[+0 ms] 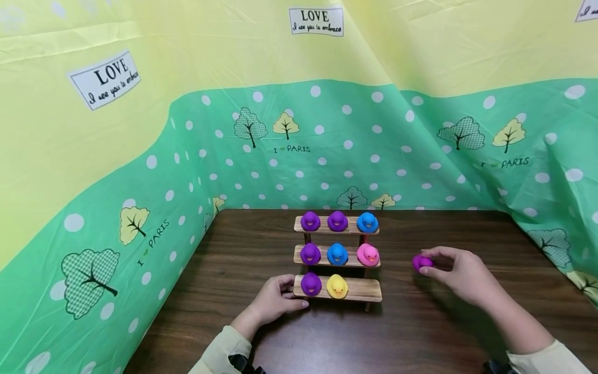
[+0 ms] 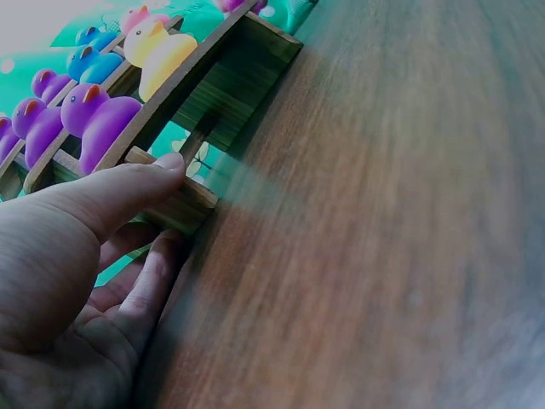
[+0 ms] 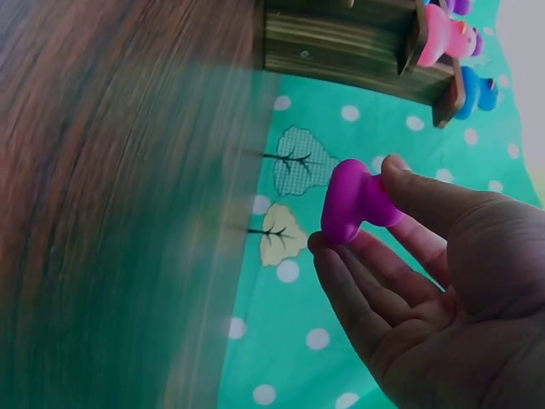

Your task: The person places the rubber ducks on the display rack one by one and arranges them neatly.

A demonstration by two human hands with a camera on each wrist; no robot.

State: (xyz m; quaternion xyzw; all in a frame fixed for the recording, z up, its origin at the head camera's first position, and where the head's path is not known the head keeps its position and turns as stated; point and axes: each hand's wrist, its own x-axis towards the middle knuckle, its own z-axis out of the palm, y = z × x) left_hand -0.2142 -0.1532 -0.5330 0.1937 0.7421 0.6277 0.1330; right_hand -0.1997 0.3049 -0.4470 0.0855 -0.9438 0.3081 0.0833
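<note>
A three-tier wooden display stand stands on the table with rubber ducks on each tier. My left hand grips the left end of its lowest tier; in the left wrist view the thumb presses on the wood. On that tier sit a purple duck and a yellow duck, with bare wood to their right. The middle tier bears purple, blue and pink ducks, the top tier two purple and one blue. To the right of the stand, my right hand pinches another purple rubber duck between thumb and fingers.
The dark wooden tabletop extends around the stand. Behind it and along both sides hangs a green and yellow cloth with white dots and printed trees. Its folds meet the table's back edge and right side.
</note>
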